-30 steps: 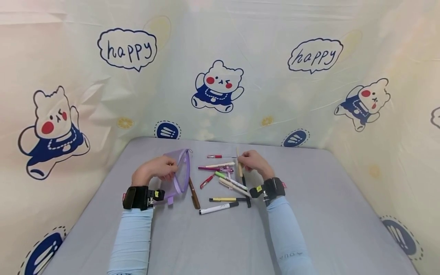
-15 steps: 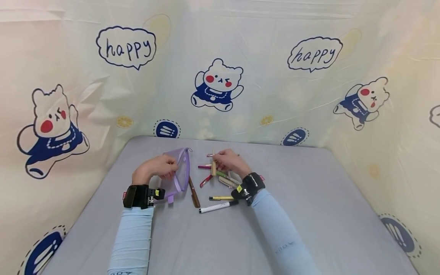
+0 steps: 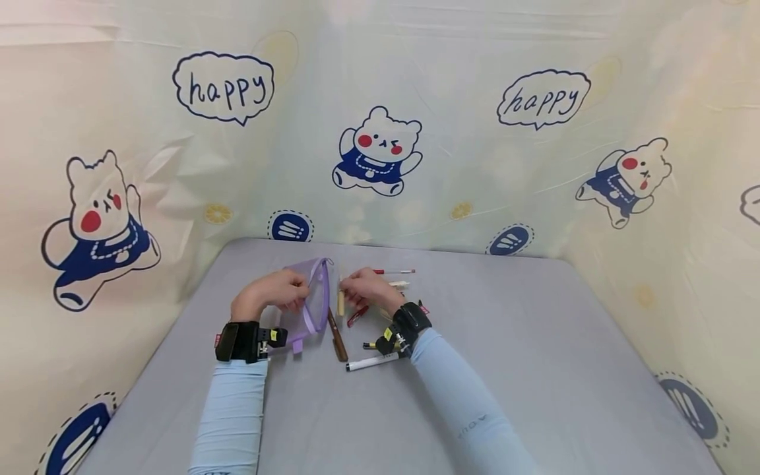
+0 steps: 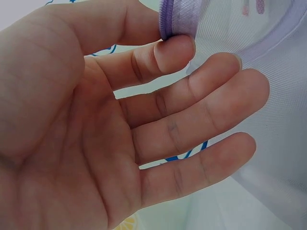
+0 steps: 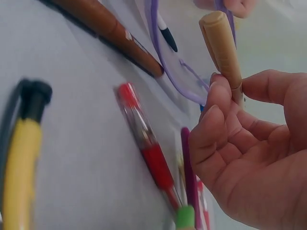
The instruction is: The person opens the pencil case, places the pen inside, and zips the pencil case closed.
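Beige pen (image 5: 223,45): it is sitting between the hands in the head view, just right of the pouch, its thicker cap end facing the person and its thin barrel reaching away.
Right hand (image 3: 367,289): it is pinching the pen between thumb and fingertips near where cap meets barrel — no gap is showing in the grip.
Left hand (image 3: 273,290): it is gripping the pouch's zip edge (image 4: 178,18) between thumb and forefinger, while the other three fingers are reaching loosely along the mesh.
Purple mesh pouch (image 3: 319,303): it is lying to the left of the pen, its purple-bordered side facing the right hand.
Pen axis against pouch border: in the head view the pen is running roughly alongside the border rather than pointing across it — the two are near each other, and the right hand, the pen's own holder, is the nearer one to it.
Brown marker (image 3: 338,340): it is lying below the pen, its far end by the pouch border; whether they are touching I cannot tell.
Other pens: a red pen (image 5: 156,163) is lying under the right hand's reach, with a yellow pen (image 5: 21,172) and a white marker (image 3: 371,362) nearer the person.
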`<state>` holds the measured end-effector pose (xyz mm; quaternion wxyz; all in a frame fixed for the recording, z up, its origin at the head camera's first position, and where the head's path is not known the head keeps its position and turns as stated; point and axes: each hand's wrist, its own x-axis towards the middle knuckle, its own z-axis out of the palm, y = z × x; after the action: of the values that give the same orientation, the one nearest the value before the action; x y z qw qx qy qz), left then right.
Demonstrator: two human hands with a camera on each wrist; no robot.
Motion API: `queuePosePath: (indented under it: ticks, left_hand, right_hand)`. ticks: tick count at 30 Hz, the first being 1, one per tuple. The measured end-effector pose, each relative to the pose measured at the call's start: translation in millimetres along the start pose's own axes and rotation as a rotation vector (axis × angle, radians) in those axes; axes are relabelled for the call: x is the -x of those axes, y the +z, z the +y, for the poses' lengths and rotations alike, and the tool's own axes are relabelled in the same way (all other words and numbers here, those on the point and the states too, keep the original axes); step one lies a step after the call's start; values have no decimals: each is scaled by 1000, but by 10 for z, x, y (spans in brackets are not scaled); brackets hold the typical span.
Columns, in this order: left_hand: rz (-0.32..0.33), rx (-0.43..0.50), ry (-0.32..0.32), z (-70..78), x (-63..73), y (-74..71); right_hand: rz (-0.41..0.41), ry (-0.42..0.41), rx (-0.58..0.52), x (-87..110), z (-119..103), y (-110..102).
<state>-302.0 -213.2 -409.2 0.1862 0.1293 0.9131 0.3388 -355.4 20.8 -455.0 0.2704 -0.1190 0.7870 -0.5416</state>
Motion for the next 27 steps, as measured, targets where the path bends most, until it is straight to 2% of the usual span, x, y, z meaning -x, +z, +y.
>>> queuePosePath:
  ticks: [15,21,27]
  left_hand:
    - [-7,-7,-27,13,-12,-3]
    - [-1,13,-24,45,18,-20]
    - [23,11,9,20,33,-39]
  right_hand:
    - [-24,41,-27,-123,-72,299]
    - [-35,55,-45,-134,-101,332]
    - [-39,39,-35,-102,-145,299]
